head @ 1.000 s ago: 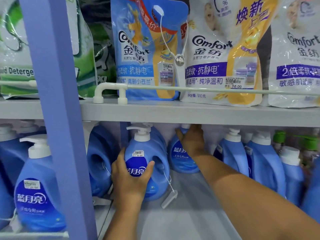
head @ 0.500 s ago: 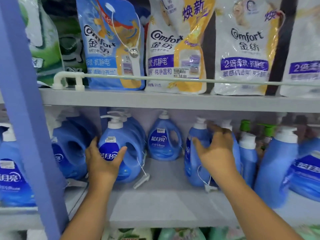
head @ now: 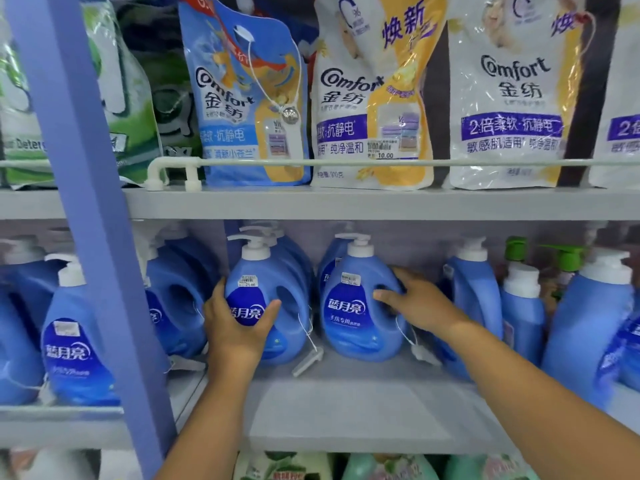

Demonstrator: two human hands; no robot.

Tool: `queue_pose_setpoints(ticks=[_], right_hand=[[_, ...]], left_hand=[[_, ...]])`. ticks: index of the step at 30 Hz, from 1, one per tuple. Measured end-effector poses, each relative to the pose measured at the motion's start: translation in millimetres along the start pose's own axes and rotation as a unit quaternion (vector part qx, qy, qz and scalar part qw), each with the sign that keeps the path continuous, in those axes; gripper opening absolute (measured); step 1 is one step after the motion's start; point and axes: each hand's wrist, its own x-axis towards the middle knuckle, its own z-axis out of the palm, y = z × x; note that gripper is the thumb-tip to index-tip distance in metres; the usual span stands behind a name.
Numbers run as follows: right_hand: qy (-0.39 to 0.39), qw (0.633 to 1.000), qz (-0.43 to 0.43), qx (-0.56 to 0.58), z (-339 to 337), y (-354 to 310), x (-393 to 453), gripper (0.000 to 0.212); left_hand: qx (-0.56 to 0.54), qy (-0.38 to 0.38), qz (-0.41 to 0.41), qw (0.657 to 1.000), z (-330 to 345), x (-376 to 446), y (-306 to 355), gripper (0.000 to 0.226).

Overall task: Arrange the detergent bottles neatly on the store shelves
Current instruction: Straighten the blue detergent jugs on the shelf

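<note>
Two blue pump-top detergent bottles stand side by side on the grey lower shelf point(head: 346, 403). My left hand point(head: 235, 327) grips the front of the left bottle point(head: 273, 292), thumb across its dark blue label. My right hand point(head: 412, 303) holds the handle side of the right bottle point(head: 353, 306), fingers curled into the handle hole. Both bottles stand upright with white security tags dangling from them. More of the same blue bottles stand behind them.
A purple upright post point(head: 86, 220) splits the shelf at left, with more blue bottles point(head: 72, 334) beyond it. Narrower blue bottles point(head: 474, 299) and green-capped ones point(head: 516, 249) crowd the right. Comfort softener pouches point(head: 374, 98) fill the upper shelf behind a white rail point(head: 346, 162).
My right hand has brought a bottle from the right group to the front beside the one under my left hand. The view shifted left.
</note>
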Motion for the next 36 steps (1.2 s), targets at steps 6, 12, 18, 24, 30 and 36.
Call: queue_pose_setpoints(ticks=[6, 12, 18, 24, 30, 36], right_hand=[[0.048, 0.997, 0.046, 0.035, 39, -1, -1, 0.066], [0.079, 0.995, 0.055, -0.022, 62, -3, 3, 0.106], [0.102, 0.975, 0.075, -0.181, 48, 0, -10, 0.068], [0.277, 0.96, -0.047, 0.009, -40, 3, -101, 0.027], [0.417, 0.908, 0.003, -0.029, -163, 41, -144, 0.015], [0.221, 0.973, 0.06, 0.021, -195, 71, -114, 0.041]], left_hand=[[0.026, -0.012, -0.013, 1.0, 0, -4, -3, 0.121], [0.02, -0.02, -0.015, 0.999, -3, -6, -1, 0.124], [0.068, -0.029, -0.027, 0.997, -7, -16, 12, 0.125], [-0.048, -0.012, 0.239, 0.97, 25, -81, 69, 0.052], [-0.16, -0.323, 0.07, 0.93, 137, -125, 157, 0.06], [-0.102, -0.45, 0.071, 0.884, 186, -100, 201, 0.064]])
